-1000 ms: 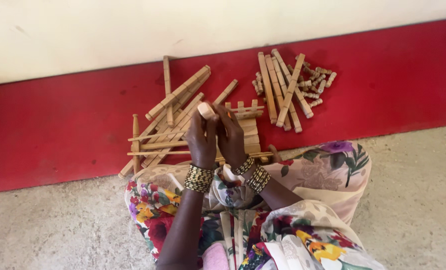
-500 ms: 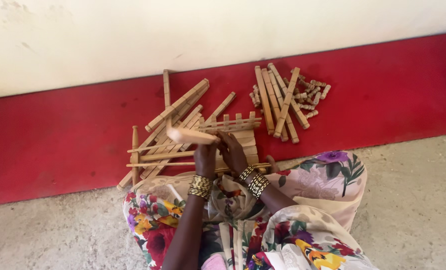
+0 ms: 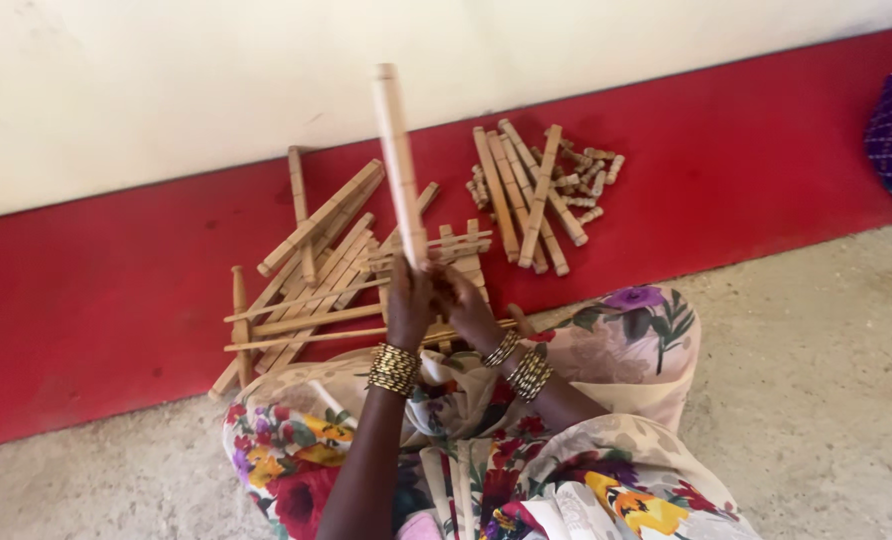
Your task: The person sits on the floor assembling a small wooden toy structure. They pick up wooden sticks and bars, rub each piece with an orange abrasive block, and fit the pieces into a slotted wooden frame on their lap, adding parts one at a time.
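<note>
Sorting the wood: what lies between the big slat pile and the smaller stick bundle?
Head view: bare red floor separates slat pile from stick bundle.

In front of me a plain cream-white plastered wall (image 3: 166, 80) runs across the top, lit evenly by soft daylight. Below it lies a broad glossy red painted floor band (image 3: 86, 330). Nearest me is rough grey speckled concrete floor (image 3: 826, 400), dull and unpainted.

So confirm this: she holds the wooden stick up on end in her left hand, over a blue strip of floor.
Not quite. The head view shows the left hand holding the wooden stick up on end, but the strip of floor beneath is red, not blue.
</note>
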A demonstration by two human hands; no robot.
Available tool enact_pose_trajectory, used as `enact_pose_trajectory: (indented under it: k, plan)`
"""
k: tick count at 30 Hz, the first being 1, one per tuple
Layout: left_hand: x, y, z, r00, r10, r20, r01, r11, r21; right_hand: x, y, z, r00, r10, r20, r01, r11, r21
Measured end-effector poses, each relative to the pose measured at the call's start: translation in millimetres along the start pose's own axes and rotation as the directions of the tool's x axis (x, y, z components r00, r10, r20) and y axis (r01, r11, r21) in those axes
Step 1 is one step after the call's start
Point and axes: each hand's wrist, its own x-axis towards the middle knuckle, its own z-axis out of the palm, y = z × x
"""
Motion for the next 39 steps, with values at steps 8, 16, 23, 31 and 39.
enact_pose_trajectory:
  k: [8, 16, 23, 31, 39]
  plan:
    - [7, -13, 46, 0.938, 0.262, 0.226, -0.255, 0.965, -0.058, 29, -42, -71, 0.857, 0.184, -0.481, -0.281, 0.95, -0.139]
    - [13, -30, 67, 0.979, 0.045, 0.199, -0.003, 0.979, -0.206, 39, -37, -99, 0.724, 0.032, -0.689, -0.301, 0.913, -0.274]
    - [20, -52, 61, 0.992, 0.058, 0.111, -0.045, 0.992, -0.114, 41, -28, -101, 0.712, -0.113, -0.693, -0.139, 0.945, -0.296]
    - [18, -47, 28, 0.985, -0.168, -0.051, 0.16, 0.979, -0.125, 18, -7, -39, 0.902, -0.353, -0.25, 0.168, 0.819, -0.548]
    - [26, -72, -76, 0.873, -0.167, -0.458, 0.049, 0.965, -0.259, 14, 21, 7, 1.0, -0.009, -0.017, 0.003, 0.945, -0.326]
